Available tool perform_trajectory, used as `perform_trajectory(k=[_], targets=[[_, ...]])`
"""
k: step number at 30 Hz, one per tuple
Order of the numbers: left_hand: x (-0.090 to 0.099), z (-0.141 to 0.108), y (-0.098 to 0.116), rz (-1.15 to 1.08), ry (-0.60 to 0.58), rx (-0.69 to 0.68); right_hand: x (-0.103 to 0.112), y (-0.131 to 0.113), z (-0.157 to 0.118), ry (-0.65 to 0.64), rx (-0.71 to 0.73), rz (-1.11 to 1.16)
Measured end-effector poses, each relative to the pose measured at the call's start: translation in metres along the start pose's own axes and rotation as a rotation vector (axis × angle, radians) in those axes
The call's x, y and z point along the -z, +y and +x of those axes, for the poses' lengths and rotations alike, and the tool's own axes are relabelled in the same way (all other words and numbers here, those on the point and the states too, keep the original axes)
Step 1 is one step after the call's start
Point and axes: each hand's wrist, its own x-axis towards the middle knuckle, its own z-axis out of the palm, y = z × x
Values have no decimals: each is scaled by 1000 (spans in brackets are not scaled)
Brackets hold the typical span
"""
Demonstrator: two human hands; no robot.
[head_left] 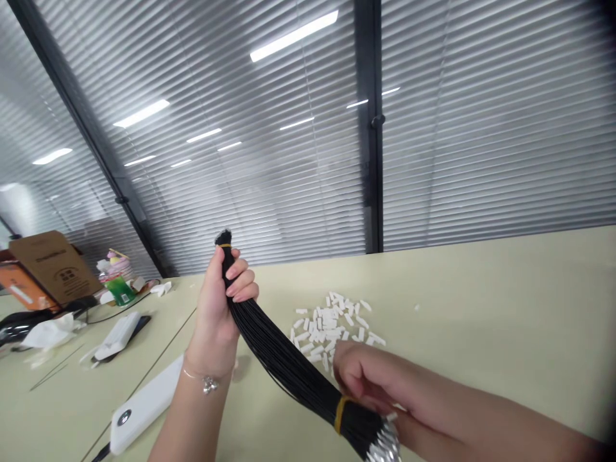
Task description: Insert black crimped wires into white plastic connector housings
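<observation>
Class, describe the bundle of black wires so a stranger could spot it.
On the pale table, a person's left hand grips a bundle of black wires. Two yellow bands circle it, and silver metal ends fan out at its lower tip, unlike the loose white pieces nearby.

Printing on the cardboard box [54, 268] is unreadable.

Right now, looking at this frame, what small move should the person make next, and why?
Probably the right hand should tease one wire loose at the metal-tipped end of the black wire bundle. Its fingers are beside that end, the left hand grips the bundle firmly near the top, and small white plastic pieces lie loose nearby.
</observation>
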Motion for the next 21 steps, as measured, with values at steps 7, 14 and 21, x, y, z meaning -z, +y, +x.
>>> perform_trajectory(k=[7,14,21], targets=[[2,0,13,-39,-24,-63,-1,13,14,177,115,543],[1,-1,11,-102,-25,-9,-5,16,25,257,98,851],[5,1,10,-153,2,90,-13,0,18,214,66,1012]])
